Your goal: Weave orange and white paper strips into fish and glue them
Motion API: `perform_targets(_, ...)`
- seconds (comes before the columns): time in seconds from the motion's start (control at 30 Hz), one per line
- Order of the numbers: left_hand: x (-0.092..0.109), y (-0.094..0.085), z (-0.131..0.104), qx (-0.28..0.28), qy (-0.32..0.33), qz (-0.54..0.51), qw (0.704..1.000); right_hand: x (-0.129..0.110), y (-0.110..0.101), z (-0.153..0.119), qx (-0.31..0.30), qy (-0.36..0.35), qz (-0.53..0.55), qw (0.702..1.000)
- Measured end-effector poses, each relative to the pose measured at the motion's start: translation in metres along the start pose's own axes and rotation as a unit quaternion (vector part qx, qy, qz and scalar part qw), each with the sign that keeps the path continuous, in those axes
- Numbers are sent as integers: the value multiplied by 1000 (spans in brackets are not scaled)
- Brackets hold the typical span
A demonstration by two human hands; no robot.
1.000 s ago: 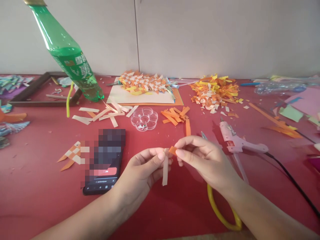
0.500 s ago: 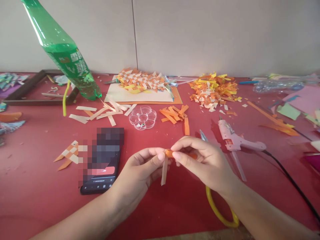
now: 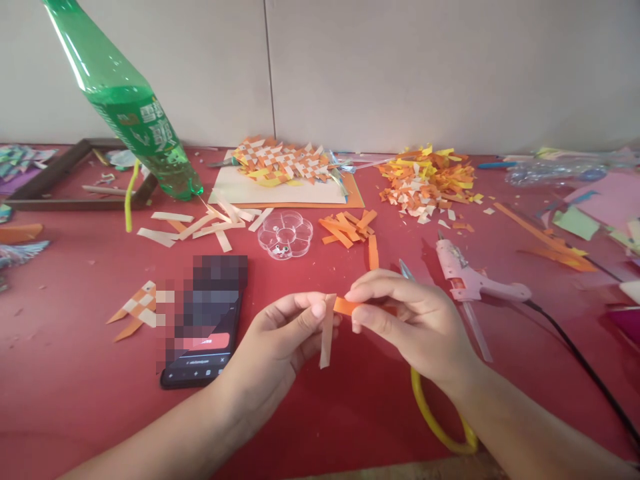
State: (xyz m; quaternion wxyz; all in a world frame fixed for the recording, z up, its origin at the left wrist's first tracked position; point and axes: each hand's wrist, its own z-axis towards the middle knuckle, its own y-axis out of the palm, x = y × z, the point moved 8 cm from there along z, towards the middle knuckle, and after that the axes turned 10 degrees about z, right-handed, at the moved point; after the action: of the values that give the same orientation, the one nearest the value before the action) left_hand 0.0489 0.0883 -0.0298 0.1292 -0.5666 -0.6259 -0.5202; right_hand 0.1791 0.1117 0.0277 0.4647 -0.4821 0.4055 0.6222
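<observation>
Between the thumb and fingers of my left hand (image 3: 290,337) is pinched the upper end of a pale peach paper strip (image 3: 327,340), which hangs down over the table. My right hand (image 3: 407,320) pinches an orange paper strip (image 3: 343,306); its left end lies close against the pale strip, and part of it is hidden by my fingers. Whether the two strips touch I cannot tell. Under my right hand lie yellow-handled scissors (image 3: 425,410), mostly covered. A woven orange and white paper fish (image 3: 141,305) lies left of the phone (image 3: 210,353).
Pale strips (image 3: 200,223), a clear flower-shaped case (image 3: 285,235) and orange strips (image 3: 347,229) lie ahead. Behind them are stacked woven fish (image 3: 283,161) and a pile of paper scraps (image 3: 430,180). A glue gun (image 3: 465,277) with a cord is right; a green bottle (image 3: 130,113) stands left.
My right hand has shifted slightly to the right with the orange strip. More of the pale strip's upper end shows, in front of the orange one's end.
</observation>
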Motion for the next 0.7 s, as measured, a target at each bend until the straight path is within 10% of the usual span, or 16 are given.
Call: perform_targets(0.7, 1, 4, -1, -8, 7, 21, 1000, 0, -3, -2, 41, 11, -74, 996)
